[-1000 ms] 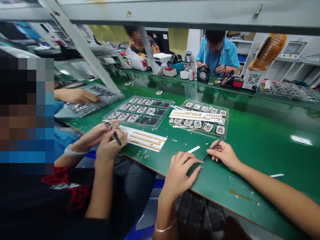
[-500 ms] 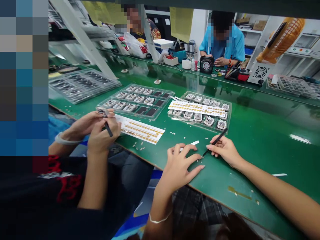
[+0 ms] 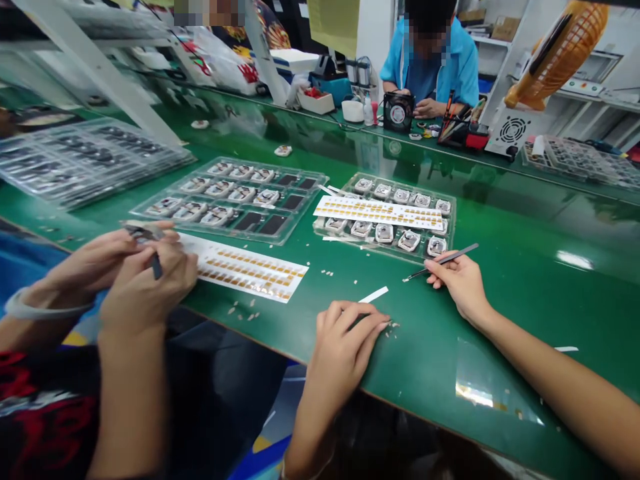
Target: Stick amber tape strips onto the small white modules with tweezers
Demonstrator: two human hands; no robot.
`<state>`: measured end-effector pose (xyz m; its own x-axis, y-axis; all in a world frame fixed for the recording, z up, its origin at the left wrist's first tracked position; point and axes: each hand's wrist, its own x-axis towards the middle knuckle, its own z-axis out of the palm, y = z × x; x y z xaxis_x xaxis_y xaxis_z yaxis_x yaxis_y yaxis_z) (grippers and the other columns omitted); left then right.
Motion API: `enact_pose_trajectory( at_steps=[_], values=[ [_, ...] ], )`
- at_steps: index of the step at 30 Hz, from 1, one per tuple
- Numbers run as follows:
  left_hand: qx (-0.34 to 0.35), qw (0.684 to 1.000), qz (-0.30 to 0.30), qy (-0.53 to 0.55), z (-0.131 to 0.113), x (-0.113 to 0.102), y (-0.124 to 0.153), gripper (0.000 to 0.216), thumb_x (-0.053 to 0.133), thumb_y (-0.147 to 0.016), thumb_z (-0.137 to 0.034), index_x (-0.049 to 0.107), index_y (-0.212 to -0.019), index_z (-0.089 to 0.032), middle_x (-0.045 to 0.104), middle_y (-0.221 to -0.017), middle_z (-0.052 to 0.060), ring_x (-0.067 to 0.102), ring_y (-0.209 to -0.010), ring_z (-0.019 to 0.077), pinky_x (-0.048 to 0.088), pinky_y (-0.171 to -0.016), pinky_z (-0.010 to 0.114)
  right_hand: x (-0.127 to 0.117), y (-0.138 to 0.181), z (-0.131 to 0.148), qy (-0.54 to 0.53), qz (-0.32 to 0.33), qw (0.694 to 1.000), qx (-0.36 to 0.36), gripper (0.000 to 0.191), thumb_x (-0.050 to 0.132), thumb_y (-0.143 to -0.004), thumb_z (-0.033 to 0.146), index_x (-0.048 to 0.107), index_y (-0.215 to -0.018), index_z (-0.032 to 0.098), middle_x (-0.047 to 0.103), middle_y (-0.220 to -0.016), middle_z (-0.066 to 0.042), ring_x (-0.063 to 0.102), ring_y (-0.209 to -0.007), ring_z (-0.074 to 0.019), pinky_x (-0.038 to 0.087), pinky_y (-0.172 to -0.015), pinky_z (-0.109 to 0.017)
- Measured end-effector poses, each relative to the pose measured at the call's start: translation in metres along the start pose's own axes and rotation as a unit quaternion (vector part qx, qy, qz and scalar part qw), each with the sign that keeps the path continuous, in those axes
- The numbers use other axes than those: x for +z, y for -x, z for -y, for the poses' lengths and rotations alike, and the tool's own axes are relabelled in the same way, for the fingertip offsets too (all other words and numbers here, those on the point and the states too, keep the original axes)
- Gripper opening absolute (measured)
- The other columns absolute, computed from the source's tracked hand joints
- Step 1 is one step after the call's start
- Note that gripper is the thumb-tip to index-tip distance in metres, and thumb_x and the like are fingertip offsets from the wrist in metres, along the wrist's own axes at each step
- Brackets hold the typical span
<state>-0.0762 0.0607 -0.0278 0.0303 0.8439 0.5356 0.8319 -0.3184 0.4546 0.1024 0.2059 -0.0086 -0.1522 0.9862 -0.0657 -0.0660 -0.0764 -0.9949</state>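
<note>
One clear sheet-topped tray (image 3: 453, 223) serves as the reference. It shows ten white-framed modules (image 3: 384, 233) in two rows of five, with the row between them mostly hidden under one amber-pad sheet (image 3: 379, 212). To its left sits one ten-module tray (image 3: 306, 211) with five dark cells lacking modules; farther left is one stack of clear trays (image 3: 135, 175). A second amber-pad sheet (image 3: 250, 272) lies left of the sheet-topped tray and nearer the bench edge, beside a co-worker's two hands (image 3: 143, 287). Loose pale chips (image 3: 393, 328) lie in front of the sheet-topped tray, too small to count surely, near one white paper strip (image 3: 374, 295).

Half a second ago the tweezer tip met the left fingertips; now it is well apart from them and closer to the sheet-topped tray, and the shaft lies flatter. The left thumb and forefinger, spread then, have drawn together.

The right hand (image 3: 457, 283), just in front of the sheet-topped tray's near right corner, pinches one pair of black tweezers (image 3: 463, 253) between thumb and fingers, one pale chip (image 3: 405, 280) at the tip. The left hand (image 3: 345, 343), nearer the bench edge than the tray, has its fingers bunched over the loose chips; whether they grip anything I cannot tell.
</note>
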Motion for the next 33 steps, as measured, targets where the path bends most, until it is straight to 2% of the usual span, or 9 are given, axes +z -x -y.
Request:
enact_pose_trajectory(
  at_steps=[16, 25, 33],
  values=[
    [-0.006, 0.999, -0.038, 0.022, -0.0027, -0.0010, -0.0006, 0.012, 0.055, -0.093, -0.015, 0.065, -0.098, -0.018, 0.063, -0.091, 0.004, 0.052, -0.089, 0.0187, 0.040, -0.078, 0.034, 0.0011, 0.0036, 0.0002, 0.023, -0.009, 1.000, -0.015, 0.036, 0.084, -0.059, 0.035, 0.059, -0.075, 0.015, 0.062, -0.049, 0.001, 0.054, -0.039, -0.0084, 0.044, -0.039, -0.018],
    [-0.003, 0.999, -0.031, 0.005, -0.0028, 0.0011, -0.0015, 0.011, 0.056, -0.092, -0.016, 0.065, -0.098, -0.017, 0.062, -0.092, 0.004, 0.052, -0.089, 0.0198, 0.040, -0.078, 0.035, 0.0001, 0.0024, -0.0028, 0.010, -0.015, 1.000, -0.012, 0.045, 0.086, -0.056, 0.032, 0.049, -0.079, 0.018, 0.065, -0.051, 0.001, 0.062, -0.042, -0.0133, 0.050, -0.040, -0.019],
    [-0.006, 0.999, -0.031, -0.006, -0.0018, 0.0026, -0.0011, 0.010, 0.057, -0.092, -0.016, 0.065, -0.097, -0.017, 0.064, -0.091, 0.005, 0.053, -0.089, 0.0212, 0.043, -0.077, 0.037, 0.0020, 0.0017, 0.0009, -0.015, 0.001, 1.000, -0.015, 0.047, 0.086, -0.054, 0.036, 0.047, -0.075, 0.019, 0.065, -0.051, 0.001, 0.059, -0.039, -0.0116, 0.047, -0.036, -0.018]
  ],
)
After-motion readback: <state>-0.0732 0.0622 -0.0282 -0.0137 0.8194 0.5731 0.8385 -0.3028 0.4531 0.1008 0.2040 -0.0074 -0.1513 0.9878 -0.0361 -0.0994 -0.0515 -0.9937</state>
